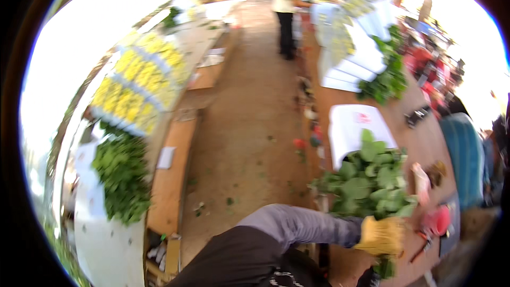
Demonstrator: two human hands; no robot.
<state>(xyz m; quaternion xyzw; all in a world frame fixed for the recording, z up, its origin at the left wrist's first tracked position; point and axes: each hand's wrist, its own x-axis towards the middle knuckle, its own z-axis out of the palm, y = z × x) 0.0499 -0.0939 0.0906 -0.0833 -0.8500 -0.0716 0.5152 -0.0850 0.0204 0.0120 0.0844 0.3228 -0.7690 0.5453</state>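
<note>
My left hand (380,235), in a yellow glove below a grey sleeve, is closed at the near end of a bunch of leafy green stems (366,180) on the right-hand table. The broad leaves spread away from the glove, and a smaller tuft of leaves (384,266) shows on its near side. The fingers are partly blurred. Close to that tuft, at the lower edge, is a dark shape (368,277) that may be my right hand; its fingers cannot be made out. A white sheet or wrapper (358,127) with red print lies just beyond the leaves.
Right of the glove are a pink-red cup (436,220), orange-handled cutters (421,248) and a black object (417,116). White boxes (350,56) and more greenery stand farther up this table. Yellow flower bunches (141,72) and leafy stems (122,172) fill the left table. A person (287,13) stands in the far aisle.
</note>
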